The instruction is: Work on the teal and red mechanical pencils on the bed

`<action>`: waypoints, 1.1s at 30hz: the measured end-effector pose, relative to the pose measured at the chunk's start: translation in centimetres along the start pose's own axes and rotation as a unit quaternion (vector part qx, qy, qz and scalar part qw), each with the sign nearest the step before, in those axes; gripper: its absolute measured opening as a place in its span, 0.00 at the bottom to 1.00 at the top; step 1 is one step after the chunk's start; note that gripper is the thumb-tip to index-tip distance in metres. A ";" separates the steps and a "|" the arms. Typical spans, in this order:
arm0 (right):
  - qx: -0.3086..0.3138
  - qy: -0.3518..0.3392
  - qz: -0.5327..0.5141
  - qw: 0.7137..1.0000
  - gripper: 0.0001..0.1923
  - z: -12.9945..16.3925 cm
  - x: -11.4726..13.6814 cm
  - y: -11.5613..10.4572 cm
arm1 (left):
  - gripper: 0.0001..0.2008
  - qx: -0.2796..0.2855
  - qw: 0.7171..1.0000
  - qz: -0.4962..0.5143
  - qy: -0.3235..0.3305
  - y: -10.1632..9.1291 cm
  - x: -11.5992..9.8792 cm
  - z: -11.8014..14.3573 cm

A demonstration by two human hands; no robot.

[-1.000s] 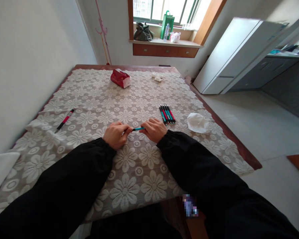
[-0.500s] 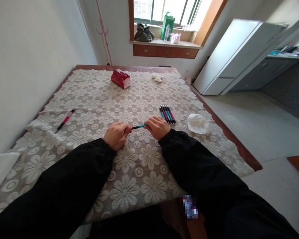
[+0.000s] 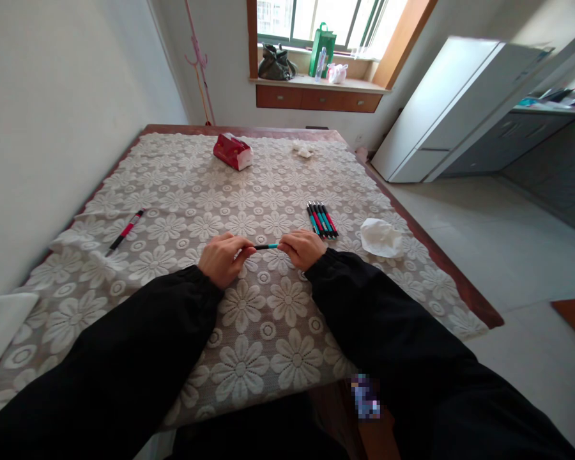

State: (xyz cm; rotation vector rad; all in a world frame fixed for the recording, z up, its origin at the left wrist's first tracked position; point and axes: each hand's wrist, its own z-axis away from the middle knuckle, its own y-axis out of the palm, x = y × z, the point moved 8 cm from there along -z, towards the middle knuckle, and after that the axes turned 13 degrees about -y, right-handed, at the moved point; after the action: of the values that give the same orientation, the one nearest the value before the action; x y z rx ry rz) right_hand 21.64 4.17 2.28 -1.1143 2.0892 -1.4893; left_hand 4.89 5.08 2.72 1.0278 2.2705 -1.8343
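Note:
A black and teal pen [image 3: 266, 246] lies level between my two hands, low over the table. My left hand [image 3: 225, 257] is closed on its black end, and my right hand [image 3: 303, 248] pinches the teal end. Both tips of the pen are hidden by fingers. Just beyond my right hand, several pens [image 3: 322, 220] in teal, red and black lie side by side in a row. Off to the left, a single red and black pen [image 3: 126, 231] rests on the cloth, away from my left hand.
A flowered lace tablecloth [image 3: 242, 367] covers the wooden table. To the right lies a crumpled white tissue [image 3: 381, 237]. Toward the far edge are a red tissue pack [image 3: 232, 152] and more crumpled tissue [image 3: 303, 150]. White paper [image 3: 2, 326] sits at the left edge.
Both hands have shifted slightly about the pen, which now lies more level. Slightly more of its black part shows beside my left fingers. The other pens have not moved.

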 end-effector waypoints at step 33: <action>-0.077 -0.054 -0.020 0.995 0.14 -0.3 2.0 -1.2 | 0.14 0.005 0.997 0.061 0.055 -0.5 -1.5 0.5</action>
State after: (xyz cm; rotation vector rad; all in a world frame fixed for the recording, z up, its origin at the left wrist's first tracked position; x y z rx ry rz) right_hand 20.63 2.65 3.82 -1.2704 2.1486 -1.2713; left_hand 5.66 3.85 3.62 1.2678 2.2038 -1.7839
